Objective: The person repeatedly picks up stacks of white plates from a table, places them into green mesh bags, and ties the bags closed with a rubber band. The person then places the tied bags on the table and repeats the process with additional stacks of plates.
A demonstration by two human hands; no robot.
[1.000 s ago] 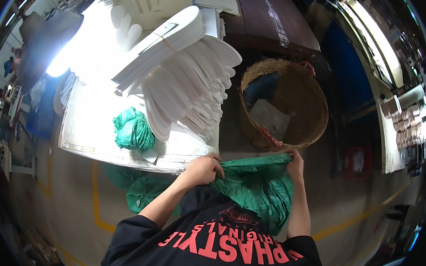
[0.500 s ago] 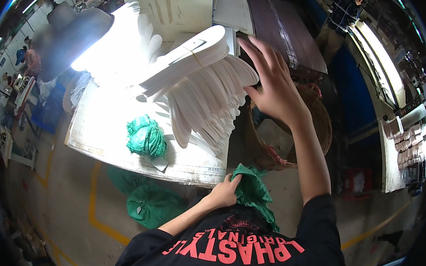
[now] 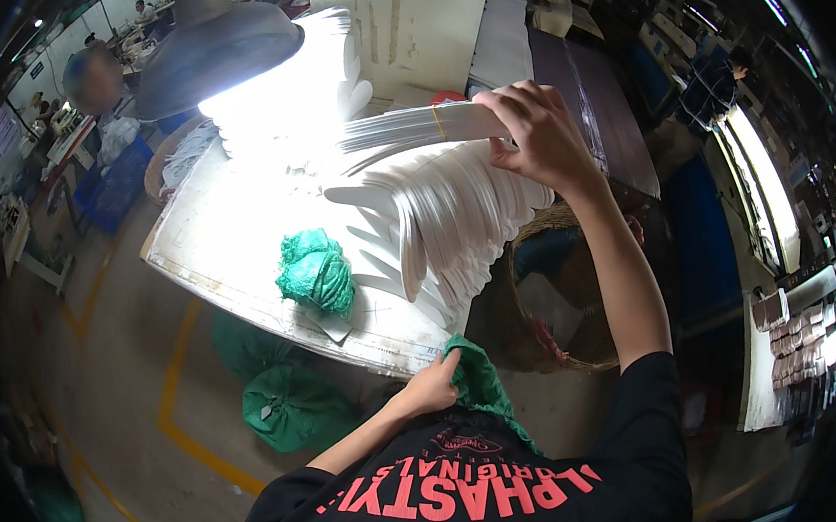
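Note:
My right hand (image 3: 548,140) is closed round the right end of a bundle of white insoles (image 3: 398,131), which a thin band ties together. The bundle lies tilted on edge above a long row of stacked white insoles (image 3: 467,198) on the worktable. Down by the table's front edge, my left hand (image 3: 435,383) pinches the edge of a green fabric sack (image 3: 482,384) hanging against my shirt. A crumpled green sack bundle (image 3: 316,272) rests on the table left of the insole row.
A lit lamp (image 3: 224,46) hangs over the white table (image 3: 193,215), its glare washing out insoles behind. A woven basket (image 3: 596,340) stands at the table's right. Filled green sacks (image 3: 297,408) lie on the floor below. Another person (image 3: 714,90) works at far right.
My right hand went from open beside the insoles to gripping the banded bundle's end, and the bundle has turned onto its edge. The left hand still holds the green sack. The view has shifted.

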